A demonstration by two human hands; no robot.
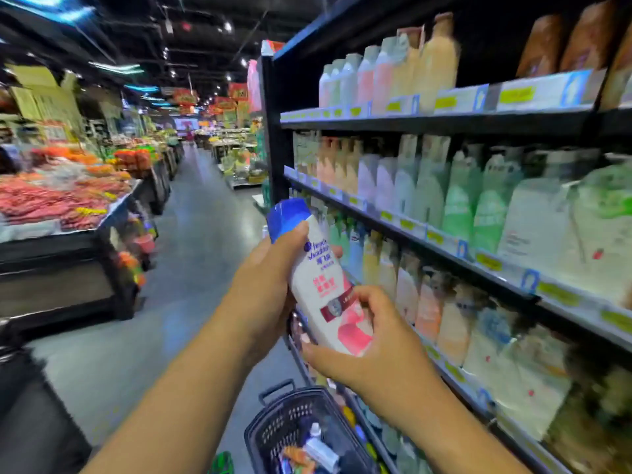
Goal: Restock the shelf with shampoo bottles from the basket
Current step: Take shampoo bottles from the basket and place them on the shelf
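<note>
our left grip (270,285) is closed around the upper part of a white shampoo bottle (316,282), and the thumb lies just under the blue cap (287,217). our right grip (372,354) holds the lower end of the same bottle: the fingers curl over the side with the pink label and the thumb is under the base. so both grips have hold of this one bottle and of nothing else.

the bottle is in the air in front of us, tilted, with the cap up and to the left. it is near the shelf (427,126) on our right but does not touch it. on the boards of this shelf we see rows of bottles (461,206) standing close together, white, green, pink and orange. they are blurred and we cannot read their labels.

below our arms a black basket (273,415) stands on the grey floor (191,241), just beside the foot of the shelf. inside it lie some more bottles (321,449), one white with a small cap. across the aisle, on the left, there are stands (68,196) with red and orange goods.
</note>
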